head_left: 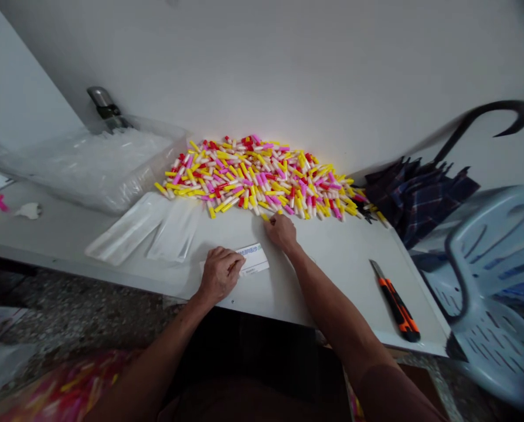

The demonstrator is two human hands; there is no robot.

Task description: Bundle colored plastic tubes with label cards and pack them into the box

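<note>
White card [254, 259] with unreadable blue print lies under the curled left hand [220, 274]; right hand [281, 231] touches yellow tube [264, 217], grip unclear.

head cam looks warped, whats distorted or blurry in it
In the head view, wide-lens warping bends the blue chair at the right edge, the colourful patch at bottom left is blurred, and the plastic bag shows soft glare, while the pile of tubes stays sharp.

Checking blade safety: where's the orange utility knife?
In the head view, the orange utility knife lies on the right end of the white table, right of the person's right forearm and below the plaid umbrella.
</note>
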